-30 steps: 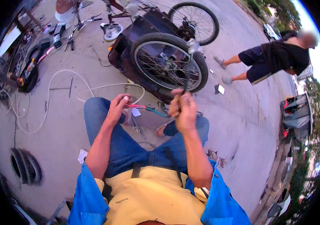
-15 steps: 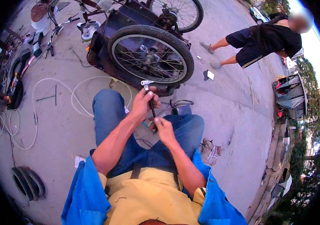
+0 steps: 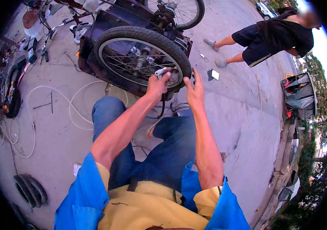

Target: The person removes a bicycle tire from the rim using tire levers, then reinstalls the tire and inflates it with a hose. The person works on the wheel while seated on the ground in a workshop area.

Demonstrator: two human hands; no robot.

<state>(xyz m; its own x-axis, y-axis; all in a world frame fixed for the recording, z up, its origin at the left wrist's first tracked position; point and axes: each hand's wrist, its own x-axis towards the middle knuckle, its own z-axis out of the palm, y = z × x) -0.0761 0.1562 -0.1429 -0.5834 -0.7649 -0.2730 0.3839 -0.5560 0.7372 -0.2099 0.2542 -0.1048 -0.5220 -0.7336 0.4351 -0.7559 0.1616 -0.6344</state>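
Observation:
A spoked wheel [image 3: 142, 55] with a black tyre stands on its side in front of me, fixed to a dark cart body [image 3: 106, 23]. My left hand [image 3: 157, 84] is raised to the tyre's near rim and grips a small white-tipped fitting [image 3: 160, 71] with a dark hose [image 3: 162, 107] hanging from it. My right hand [image 3: 195, 90] is beside it, fingers spread, touching the tyre's lower right edge. I sit on the concrete in blue jeans, knees up under my arms.
A second bicycle wheel [image 3: 179, 11] stands behind the cart. White hose [image 3: 71, 111] loops over the concrete at left, near tools [image 3: 42, 51] and a drain grate [image 3: 31, 189]. A person in black [image 3: 274, 36] bends at upper right. A parked vehicle [image 3: 299, 94] is at right.
Both hands rose from my lap up to the tyre. The left hand still holds the fitting and hose; the right hand let go and spread its fingers against the tyre.

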